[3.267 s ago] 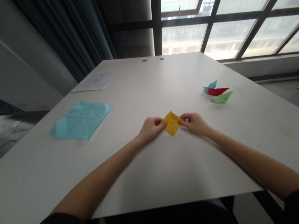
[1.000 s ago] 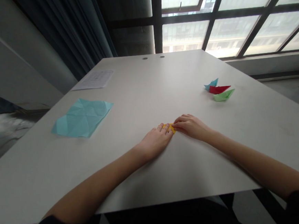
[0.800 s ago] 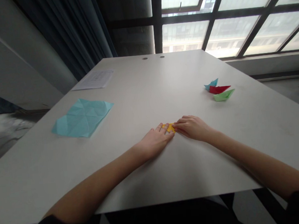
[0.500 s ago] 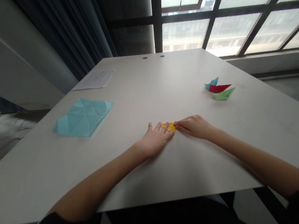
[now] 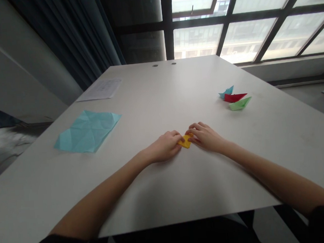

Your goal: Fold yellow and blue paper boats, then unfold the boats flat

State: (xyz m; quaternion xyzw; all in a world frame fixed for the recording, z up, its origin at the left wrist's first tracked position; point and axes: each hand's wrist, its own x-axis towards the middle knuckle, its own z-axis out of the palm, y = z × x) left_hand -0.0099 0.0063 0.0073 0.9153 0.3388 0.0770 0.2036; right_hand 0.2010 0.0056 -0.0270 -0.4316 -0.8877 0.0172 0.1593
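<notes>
Just below frame centre: left hand (image 5: 166,145) and right hand (image 5: 206,137), each pinching one folded yellow paper (image 5: 185,143). I judge it light, creasable, easily torn; best held at the side corners. Farther, right of centre: green paper boat (image 5: 239,104), red paper boat (image 5: 234,98), blue paper boat (image 5: 227,92).

Small bright yellow paper (image 5: 185,143), folded up. One pointy corner aims at near edge of white table (image 5: 160,99). Sides pinched by left hand (image 5: 167,145) and right hand (image 5: 205,136). Fingers hide far parts. Can't tell if paper touches table.
</notes>
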